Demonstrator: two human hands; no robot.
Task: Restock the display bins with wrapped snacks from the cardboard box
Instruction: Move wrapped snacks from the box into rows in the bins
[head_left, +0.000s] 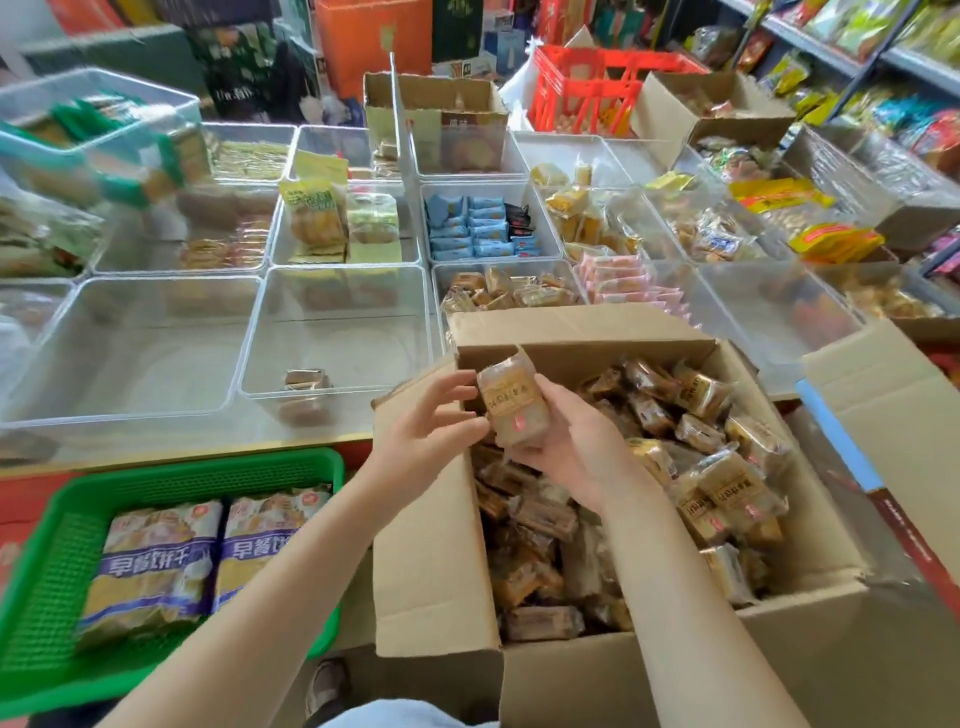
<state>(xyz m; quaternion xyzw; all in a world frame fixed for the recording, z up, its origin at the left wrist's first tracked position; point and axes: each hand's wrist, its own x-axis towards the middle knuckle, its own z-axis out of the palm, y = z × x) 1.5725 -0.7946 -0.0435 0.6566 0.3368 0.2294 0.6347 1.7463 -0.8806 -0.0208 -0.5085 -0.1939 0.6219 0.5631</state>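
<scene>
An open cardboard box (810, 613) in front of me is full of brown wrapped snacks (696, 467). Above its left flap my right hand (576, 441) grips a stack of wrapped snacks (511, 405) from below. My left hand (431, 421) touches the stack's left side with its fingertips, thumb under it. Ahead and left stands a clear display bin (249, 353) that holds one or two of the same snacks (306, 379) near its front wall. The clear bin to its left (78, 322) looks bare.
Rows of clear bins with assorted snacks (483, 228) fill the counter beyond. A green basket (62, 530) with two biscuit bags sits low on the left. More cardboard boxes (878, 410) stand right, a red crate (587, 88) and shelves behind.
</scene>
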